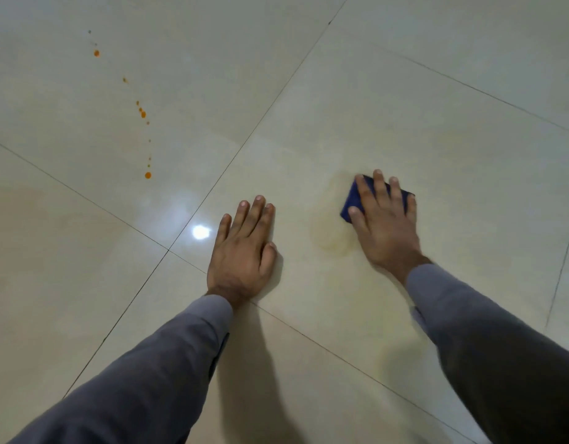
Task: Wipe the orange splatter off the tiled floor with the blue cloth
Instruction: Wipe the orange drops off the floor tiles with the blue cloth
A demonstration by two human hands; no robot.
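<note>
Head view looks down at a glossy pale floor [405, 91] of large tiles with thin dark grout lines. A person in grey sleeves leans on both hands.

Right hand [384, 219] presses the cloth [349, 203], a small folded dark blue pad, flat on the tile. Its fingers are spread and mostly straight over the cloth, holding it down rather than clutching it. Just left of the cloth and below it lies a faint yellowish smear [329, 232], a film of thinned residue on the tile.

Left hand [243, 251] rests palm-down on the floor, fingers straight and close together, holding nothing. It appears to bear weight.

Splatter [143, 114] sits well apart, up and to the left on the next tile: a loose line of small orange drops running from the far one [96, 53] to the nearest [147, 175]. None looks touched.

Risks, as I judge them: the cloth likely already carries orange, so dragging it on may spread a wider film instead of lifting it, as the smear suggests. With only flat pressure on it, the cloth could slip out from under the fingers. Reaching for the far drops shifts weight onto the left hand, which might slide on the shiny tile. A sleeve could brush through wet drops and streak them.
</note>
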